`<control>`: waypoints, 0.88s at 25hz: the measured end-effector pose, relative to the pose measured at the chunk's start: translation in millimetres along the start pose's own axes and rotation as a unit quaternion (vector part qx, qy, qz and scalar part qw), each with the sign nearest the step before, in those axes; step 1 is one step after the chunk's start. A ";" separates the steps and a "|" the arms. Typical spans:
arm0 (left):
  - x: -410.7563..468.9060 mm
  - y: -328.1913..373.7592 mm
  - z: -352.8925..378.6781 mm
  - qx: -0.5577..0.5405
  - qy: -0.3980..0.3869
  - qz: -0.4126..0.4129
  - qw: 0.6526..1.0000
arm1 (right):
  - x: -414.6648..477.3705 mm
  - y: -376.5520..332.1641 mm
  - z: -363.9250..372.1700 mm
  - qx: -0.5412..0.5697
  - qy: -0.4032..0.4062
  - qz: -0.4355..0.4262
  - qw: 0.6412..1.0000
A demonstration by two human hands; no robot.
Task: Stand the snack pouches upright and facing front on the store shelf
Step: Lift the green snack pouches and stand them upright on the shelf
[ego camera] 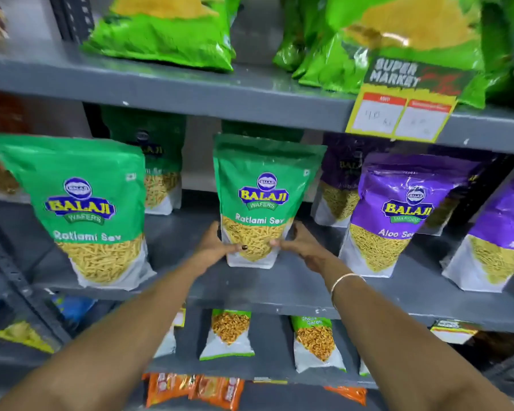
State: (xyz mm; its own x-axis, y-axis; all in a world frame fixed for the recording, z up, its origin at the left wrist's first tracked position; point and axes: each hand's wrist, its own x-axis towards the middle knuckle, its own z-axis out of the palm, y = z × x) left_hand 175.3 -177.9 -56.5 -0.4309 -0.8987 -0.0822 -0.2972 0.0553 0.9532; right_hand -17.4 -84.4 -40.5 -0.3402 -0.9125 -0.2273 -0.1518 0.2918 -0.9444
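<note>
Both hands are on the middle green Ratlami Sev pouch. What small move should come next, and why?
Probably let go and check that it stands. The left hand and right hand grip the lower sides of the green pouch, which already sits upright, facing front, on the shelf.

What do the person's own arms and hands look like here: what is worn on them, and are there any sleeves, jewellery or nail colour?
Both forearms are bare, with no sleeves in view and no gloves. The right wrist carries a thin, pale metallic bangle. The left hand has dark polish on the thumbnail. The right hand shows no rings; its nails cannot be made out clearly.
</note>
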 end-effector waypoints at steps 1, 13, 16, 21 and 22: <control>2.0 2.0 0.9 0.006 0.000 -0.012 1.000 | 1.7 -3.5 2.6 0.009 -0.027 -0.017 0.999; -35.3 -0.8 0.5 0.086 0.013 -0.046 0.995 | -56.9 -9.0 17.7 0.043 -0.045 -0.061 0.996; -50.0 0.6 -0.7 0.113 0.010 -0.039 0.993 | -75.4 -12.6 21.8 0.020 -0.021 -0.039 0.999; -61.9 3.9 -3.8 0.144 -0.003 -0.032 0.989 | -87.9 -12.1 26.8 0.005 0.010 0.005 1.000; -63.6 4.3 -3.7 0.140 -0.005 -0.031 0.990 | -89.0 -11.9 27.3 0.000 0.012 0.009 1.000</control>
State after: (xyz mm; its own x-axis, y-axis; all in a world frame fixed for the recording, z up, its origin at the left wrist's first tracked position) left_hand 204.6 -122.1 -46.1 -0.4132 -0.8995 -0.1420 -0.5465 0.1202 0.8288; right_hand 40.0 -14.5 -15.6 -0.3654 -0.8996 -0.2391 -0.1451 0.3087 -0.9400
